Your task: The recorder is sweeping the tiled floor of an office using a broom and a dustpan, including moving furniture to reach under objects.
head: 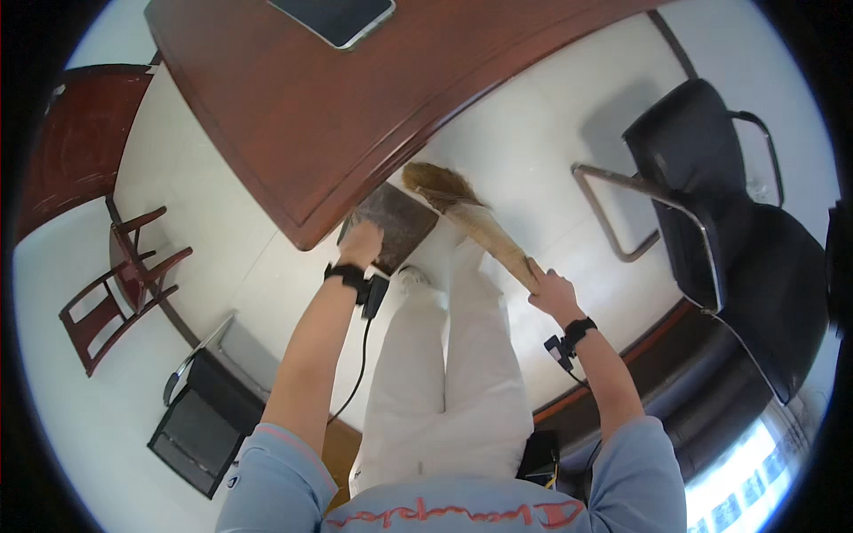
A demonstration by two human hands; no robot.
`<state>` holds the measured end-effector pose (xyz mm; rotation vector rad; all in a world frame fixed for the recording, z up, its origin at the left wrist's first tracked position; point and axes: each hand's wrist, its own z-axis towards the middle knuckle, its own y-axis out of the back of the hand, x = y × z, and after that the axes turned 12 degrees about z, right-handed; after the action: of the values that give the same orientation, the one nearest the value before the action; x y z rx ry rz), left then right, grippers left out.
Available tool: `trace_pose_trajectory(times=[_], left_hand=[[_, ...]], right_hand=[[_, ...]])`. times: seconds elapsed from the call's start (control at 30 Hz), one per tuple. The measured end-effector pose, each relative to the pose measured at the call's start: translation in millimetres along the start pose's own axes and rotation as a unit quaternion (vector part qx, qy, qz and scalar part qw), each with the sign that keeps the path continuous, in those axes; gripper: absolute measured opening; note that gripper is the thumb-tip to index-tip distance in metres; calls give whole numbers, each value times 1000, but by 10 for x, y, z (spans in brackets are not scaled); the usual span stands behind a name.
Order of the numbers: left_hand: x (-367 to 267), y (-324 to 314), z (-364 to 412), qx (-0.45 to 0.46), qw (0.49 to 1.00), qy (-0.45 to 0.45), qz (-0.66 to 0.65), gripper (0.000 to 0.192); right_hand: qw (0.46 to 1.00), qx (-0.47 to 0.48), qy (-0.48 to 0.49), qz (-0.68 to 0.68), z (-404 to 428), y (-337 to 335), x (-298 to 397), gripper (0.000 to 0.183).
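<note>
My right hand (pixel 554 292) grips the lower end of a short brush or hand broom (pixel 493 233) with brown bristles. Its bristle end points up and left, close to the floor beyond my feet. With my left hand (pixel 362 244) I hold the near left part of a dark flat pan or board (pixel 400 223), which looks like a dustpan. Part of this flat piece is hidden under the table's edge. The bristles are just right of its far corner. Both wrists wear black straps with small cabled devices.
A reddish-brown wooden table (pixel 300 120) spans the top, with a phone (pixel 340 16) on it. Black chairs stand at right (pixel 706 200) and lower left (pixel 200 413). A small wooden chair (pixel 130 280) is at left, and a dark sofa (pixel 680 373) lies at lower right.
</note>
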<state>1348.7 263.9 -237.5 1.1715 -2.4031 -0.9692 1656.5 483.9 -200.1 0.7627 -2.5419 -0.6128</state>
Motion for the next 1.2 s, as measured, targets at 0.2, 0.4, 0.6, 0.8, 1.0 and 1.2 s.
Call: trace_pose_trajectory(times=[0.2, 0.4, 0.6, 0.8, 1.0, 1.2], left_hand=[[471, -305, -691, 34, 992, 103, -60, 33], [1017, -339, -890, 37, 992, 100, -64, 32], [1151, -515, -1212, 101, 978, 143, -114, 32], [1266, -830, -1143, 82, 989, 101, -71, 29], [997, -811, -938, 35, 992, 95, -81, 24], [608, -710, -515, -8, 995, 60, -83, 22]], right_hand=[[994, -59, -86, -24, -94, -33, -11, 81], [991, -69, -119, -2, 324, -225, 403, 78], [991, -61, -106, 51, 612, -581, 947, 64], [994, -67, -86, -9, 777, -746, 1366, 72], [998, -39, -39, -11, 868, -937, 1705, 77], [995, -75, -58, 44, 936, -1273, 1838, 78]])
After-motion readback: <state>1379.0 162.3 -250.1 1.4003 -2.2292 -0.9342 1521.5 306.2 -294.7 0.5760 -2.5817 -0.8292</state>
